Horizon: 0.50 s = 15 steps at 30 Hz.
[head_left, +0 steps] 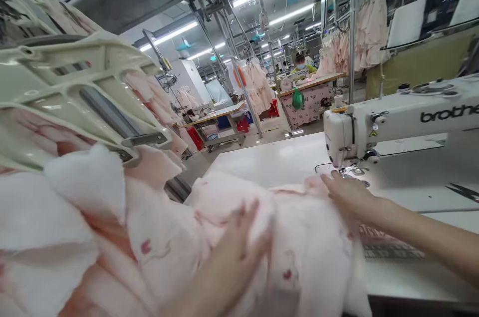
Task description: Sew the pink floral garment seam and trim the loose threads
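The left hand [232, 249] and right hand [348, 194] lay open, grasping nothing, pressing the pink padded fabric [314, 252] down to steady it on the white table [269, 162] against the sewing machine [396, 125].

Pink padded cloth [307, 252] at a Brother sewing machine [396, 125]

The right hand [348, 197] presses the cloth just beside the presser foot [346, 169], while the left hand [234, 249] lies spread on its bunched folds. The machine sits on a white table [262, 159]. A pale plastic frame [75, 92] leans over more cloth at left; pink garments [370, 32] hang on rails beyond, and a co-worker [299, 60] is at a far table
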Tool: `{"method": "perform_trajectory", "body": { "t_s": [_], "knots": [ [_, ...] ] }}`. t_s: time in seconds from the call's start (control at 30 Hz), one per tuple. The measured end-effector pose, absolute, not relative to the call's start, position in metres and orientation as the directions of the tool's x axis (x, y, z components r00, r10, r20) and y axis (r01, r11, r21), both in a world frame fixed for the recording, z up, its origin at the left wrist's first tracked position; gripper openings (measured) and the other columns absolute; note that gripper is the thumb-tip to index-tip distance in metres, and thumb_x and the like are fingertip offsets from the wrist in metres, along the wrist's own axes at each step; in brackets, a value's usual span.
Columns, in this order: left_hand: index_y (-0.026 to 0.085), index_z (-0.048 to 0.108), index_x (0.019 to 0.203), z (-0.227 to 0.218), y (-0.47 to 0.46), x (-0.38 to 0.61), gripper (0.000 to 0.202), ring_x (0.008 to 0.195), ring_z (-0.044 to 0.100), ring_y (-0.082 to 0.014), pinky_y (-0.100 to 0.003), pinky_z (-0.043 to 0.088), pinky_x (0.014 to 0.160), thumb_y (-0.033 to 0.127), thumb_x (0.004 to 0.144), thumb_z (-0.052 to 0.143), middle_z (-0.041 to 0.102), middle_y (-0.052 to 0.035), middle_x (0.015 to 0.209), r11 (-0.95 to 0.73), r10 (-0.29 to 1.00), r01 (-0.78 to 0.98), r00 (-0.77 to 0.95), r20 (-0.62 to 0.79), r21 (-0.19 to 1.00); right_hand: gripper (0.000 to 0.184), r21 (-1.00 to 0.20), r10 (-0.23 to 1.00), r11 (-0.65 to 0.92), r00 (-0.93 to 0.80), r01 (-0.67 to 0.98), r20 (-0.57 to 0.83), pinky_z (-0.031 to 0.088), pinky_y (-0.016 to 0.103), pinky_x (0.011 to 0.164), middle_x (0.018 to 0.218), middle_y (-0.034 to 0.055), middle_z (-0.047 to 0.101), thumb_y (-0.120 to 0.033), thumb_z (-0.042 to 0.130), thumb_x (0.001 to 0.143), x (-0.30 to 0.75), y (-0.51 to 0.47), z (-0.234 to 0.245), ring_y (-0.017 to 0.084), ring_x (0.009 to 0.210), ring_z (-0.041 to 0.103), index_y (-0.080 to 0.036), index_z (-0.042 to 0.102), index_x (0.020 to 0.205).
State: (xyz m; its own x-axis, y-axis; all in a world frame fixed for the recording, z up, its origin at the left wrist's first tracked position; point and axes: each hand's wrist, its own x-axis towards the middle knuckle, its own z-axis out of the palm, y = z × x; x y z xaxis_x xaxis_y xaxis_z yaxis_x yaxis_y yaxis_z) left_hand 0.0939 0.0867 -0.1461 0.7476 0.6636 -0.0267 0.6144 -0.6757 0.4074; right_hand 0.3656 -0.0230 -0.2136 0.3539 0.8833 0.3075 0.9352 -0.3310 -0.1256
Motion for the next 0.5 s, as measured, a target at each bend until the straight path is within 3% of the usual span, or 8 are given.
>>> {"method": "perform_trajectory", "body": {
  "t_s": [0.03,0.1,0.17,0.27,0.3,0.37,0.43,0.5],
  "knots": [
    [0.023,0.041,0.132,-0.157,0.080,0.105,0.057,0.125,0.036,-0.0338,-0.050,0.032,0.099,0.053,0.083,0.040,0.037,-0.0111,0.139,-0.727,0.594,0.598,0.795,-0.128,0.338,0.040,-0.081,0.895,-0.318,0.327,0.945,0.302,0.048,0.045,0.057,0.108,0.0285,0.053,-0.001,0.054,0.069,0.364,-0.037,-0.223,0.036,0.075,0.060,-0.002,0.057,0.109],
    [0.022,0.060,0.109,-0.166,0.077,0.127,0.042,0.104,0.054,-0.0304,-0.044,0.042,0.087,0.049,0.085,0.038,0.059,-0.0108,0.115,-0.769,0.541,0.578,0.816,-0.203,0.274,0.035,-0.020,0.921,-0.220,0.215,0.975,0.324,0.046,0.048,0.075,0.121,0.0224,0.048,-0.005,0.054,0.072,0.353,-0.067,-0.235,0.036,0.097,0.054,-0.009,0.059,0.107],
    [0.018,0.065,0.082,-0.162,0.087,0.145,0.045,0.082,0.059,-0.0260,-0.040,0.044,0.075,0.044,0.089,0.028,0.064,-0.0095,0.087,-0.761,0.602,0.603,0.794,-0.087,0.239,0.029,0.047,0.920,0.035,-0.051,0.998,0.388,0.041,0.045,0.087,0.121,0.0099,0.053,-0.018,0.051,0.080,0.338,-0.095,-0.242,0.029,0.106,0.050,-0.018,0.058,0.108],
    [0.016,0.061,0.088,-0.155,0.117,0.171,0.031,0.094,0.055,-0.0266,-0.038,0.039,0.083,0.038,0.084,0.040,0.060,-0.0108,0.098,-0.768,0.624,0.602,0.780,0.043,0.219,0.030,0.155,0.792,0.351,-0.381,0.924,0.477,0.041,0.041,0.084,0.111,0.0072,0.059,-0.025,0.043,0.084,0.317,-0.118,-0.253,0.025,0.101,0.052,-0.018,0.054,0.111],
    [0.016,0.060,0.091,-0.156,0.127,0.179,0.026,0.098,0.053,-0.0269,-0.038,0.037,0.086,0.036,0.078,0.050,0.059,-0.0107,0.102,-0.783,0.598,0.580,0.801,0.018,0.225,0.028,0.133,0.786,0.379,-0.394,0.916,0.477,0.041,0.040,0.079,0.106,0.0078,0.060,-0.020,0.043,0.083,0.313,-0.121,-0.258,0.025,0.096,0.053,-0.017,0.055,0.108],
    [0.016,0.061,0.082,-0.166,0.142,0.193,0.023,0.086,0.056,-0.0240,-0.034,0.040,0.080,0.028,0.063,0.066,0.061,-0.0077,0.089,-0.794,0.548,0.550,0.832,-0.087,0.259,0.020,-0.030,0.862,0.328,-0.286,0.944,0.418,0.040,0.038,0.071,0.093,0.0055,0.061,-0.010,0.047,0.078,0.310,-0.120,-0.268,0.023,0.084,0.053,-0.018,0.056,0.094],
    [0.015,0.057,0.068,-0.178,0.150,0.200,0.015,0.064,0.053,-0.0168,-0.030,0.042,0.066,0.019,0.059,0.068,0.057,-0.0012,0.067,-0.779,0.521,0.546,0.837,-0.165,0.309,0.010,-0.207,0.937,0.250,-0.182,0.946,0.299,0.037,0.036,0.065,0.084,0.0025,0.058,-0.016,0.061,0.073,0.312,-0.118,-0.270,0.022,0.075,0.051,-0.019,0.054,0.081],
    [0.015,0.053,0.062,-0.181,0.153,0.199,0.010,0.054,0.045,-0.0121,-0.026,0.038,0.059,0.015,0.063,0.062,0.051,0.0028,0.059,-0.760,0.514,0.530,0.845,-0.150,0.377,0.019,-0.322,0.975,0.192,-0.143,0.927,0.170,0.037,0.036,0.066,0.082,0.0013,0.056,-0.030,0.069,0.071,0.318,-0.118,-0.260,0.022,0.074,0.050,-0.019,0.054,0.075]
  ]
}}
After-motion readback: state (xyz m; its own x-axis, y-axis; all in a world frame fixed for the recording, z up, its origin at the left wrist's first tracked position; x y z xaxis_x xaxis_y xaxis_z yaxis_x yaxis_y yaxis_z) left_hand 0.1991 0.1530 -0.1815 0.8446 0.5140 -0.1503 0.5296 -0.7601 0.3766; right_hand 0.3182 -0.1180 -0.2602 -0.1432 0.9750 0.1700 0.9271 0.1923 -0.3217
